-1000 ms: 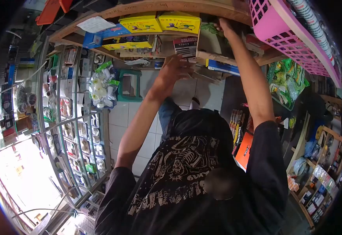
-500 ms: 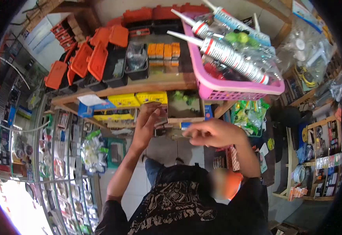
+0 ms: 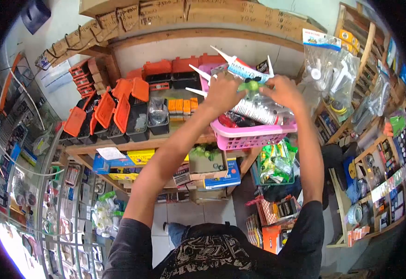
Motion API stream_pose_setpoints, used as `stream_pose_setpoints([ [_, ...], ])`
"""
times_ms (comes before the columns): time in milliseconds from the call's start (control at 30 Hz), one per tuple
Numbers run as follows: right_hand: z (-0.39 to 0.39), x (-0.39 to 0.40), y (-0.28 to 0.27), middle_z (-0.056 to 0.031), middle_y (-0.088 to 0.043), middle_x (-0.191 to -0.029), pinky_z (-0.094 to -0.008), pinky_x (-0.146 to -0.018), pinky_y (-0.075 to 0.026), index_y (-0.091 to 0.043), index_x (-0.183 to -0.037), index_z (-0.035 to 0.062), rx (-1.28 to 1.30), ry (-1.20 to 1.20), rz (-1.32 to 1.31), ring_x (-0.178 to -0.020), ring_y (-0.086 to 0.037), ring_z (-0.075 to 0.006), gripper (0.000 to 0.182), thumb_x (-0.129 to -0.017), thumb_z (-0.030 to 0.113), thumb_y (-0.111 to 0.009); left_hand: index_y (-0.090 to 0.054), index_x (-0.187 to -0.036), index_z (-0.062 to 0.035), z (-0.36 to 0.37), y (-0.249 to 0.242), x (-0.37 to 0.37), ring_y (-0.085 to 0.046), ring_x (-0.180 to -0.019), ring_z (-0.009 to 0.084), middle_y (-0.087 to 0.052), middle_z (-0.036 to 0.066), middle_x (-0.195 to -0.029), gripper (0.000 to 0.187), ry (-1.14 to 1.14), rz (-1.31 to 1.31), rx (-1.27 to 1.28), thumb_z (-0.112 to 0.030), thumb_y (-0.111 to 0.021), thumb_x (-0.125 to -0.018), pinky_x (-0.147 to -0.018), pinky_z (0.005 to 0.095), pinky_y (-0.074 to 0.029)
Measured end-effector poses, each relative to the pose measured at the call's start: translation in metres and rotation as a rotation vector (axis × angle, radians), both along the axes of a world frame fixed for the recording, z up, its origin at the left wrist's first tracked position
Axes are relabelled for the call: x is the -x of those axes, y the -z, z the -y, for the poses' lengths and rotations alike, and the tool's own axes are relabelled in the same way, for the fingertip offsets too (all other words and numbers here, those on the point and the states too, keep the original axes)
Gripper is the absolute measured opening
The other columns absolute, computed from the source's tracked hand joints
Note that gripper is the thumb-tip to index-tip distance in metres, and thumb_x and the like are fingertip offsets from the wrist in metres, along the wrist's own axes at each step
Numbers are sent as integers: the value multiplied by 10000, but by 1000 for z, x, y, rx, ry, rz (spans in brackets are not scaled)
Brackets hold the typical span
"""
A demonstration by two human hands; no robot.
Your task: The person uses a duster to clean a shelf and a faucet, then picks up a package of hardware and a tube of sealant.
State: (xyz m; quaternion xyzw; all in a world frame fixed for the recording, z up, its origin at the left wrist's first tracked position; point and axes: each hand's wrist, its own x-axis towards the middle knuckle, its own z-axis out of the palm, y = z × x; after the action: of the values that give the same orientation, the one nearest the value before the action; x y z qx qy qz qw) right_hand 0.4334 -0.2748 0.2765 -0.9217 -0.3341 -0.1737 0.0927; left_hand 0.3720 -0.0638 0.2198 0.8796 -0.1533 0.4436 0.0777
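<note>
Reaching into the pink basket (image 3: 254, 135) on the wooden shelf (image 3: 133, 145), both hands work a small green item (image 3: 251, 85) among the sealant cartridges (image 3: 247, 72). Left hand (image 3: 224, 90) and right hand (image 3: 283, 90) are curled around it, exact grip unclear. Looks light, likely smooth plastic; pinch its sides. Cartridge nozzles crowd close, hanging bags (image 3: 328, 74) just right, orange-lidded bins (image 3: 119, 114) left; free room only upward.

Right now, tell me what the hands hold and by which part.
Both hands, left hand and right hand, meet on a small green object above the pink basket; the exact hold cannot be told.
</note>
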Motion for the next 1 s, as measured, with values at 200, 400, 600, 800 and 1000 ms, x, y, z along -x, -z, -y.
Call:
stream_pose_setpoints([
  [200, -1, -3, 22, -163, -652, -926, -399, -759, -461, -706, -930, 44, -77, -27, 291, -793, -629, -337, 282, -831, 307, -679, -696, -951, -16, 6, -1, -8, -612, -887, 388, -659, 217, -893, 246, 91, -122, 200, -198, -706, -786, -810, 457, -476],
  [400, 7, 91, 25, -133, -644, -869, -368, -639, -482, -655, -1006, 16, -691, -209, 257, -726, -616, -266, 229, -817, 140, -694, -468, -1239, -32, 7, -15, 76, -620, -997, 259, -607, 159, -1134, 399, 449, -320, 531, -92, -628, -877, -848, 365, -481],
  [600, 24, 202, 134, -100, -664, -857, -262, -523, -446, -659, -1049, 2, -950, -294, 43, -588, -550, -112, 340, -742, 81, -784, -466, -1273, -15, 12, 63, 193, -562, -892, 133, -572, 82, -1113, 343, 593, -699, 725, -76, -551, -946, -790, 298, -482],
  [800, 40, 259, 285, -97, -606, -949, -289, -652, -455, -579, -1143, -5, -1133, -50, -415, -736, -548, -136, 488, -754, 193, -796, -480, -1218, -11, 15, 190, 247, -544, -804, 135, -579, 92, -1035, 384, 612, -1069, 1359, -280, -562, -957, -672, 279, -442],
  [1000, 80, 231, 501, -69, -506, -1095, -322, -767, -430, -482, -1206, 27, -1342, 777, -486, -989, -470, -120, 485, -847, 271, -700, -480, -1209, -33, 26, 245, 276, -577, -835, 119, -610, 72, -1008, 315, 452, -1038, 1659, -259, -498, -991, -742, 279, -475],
])
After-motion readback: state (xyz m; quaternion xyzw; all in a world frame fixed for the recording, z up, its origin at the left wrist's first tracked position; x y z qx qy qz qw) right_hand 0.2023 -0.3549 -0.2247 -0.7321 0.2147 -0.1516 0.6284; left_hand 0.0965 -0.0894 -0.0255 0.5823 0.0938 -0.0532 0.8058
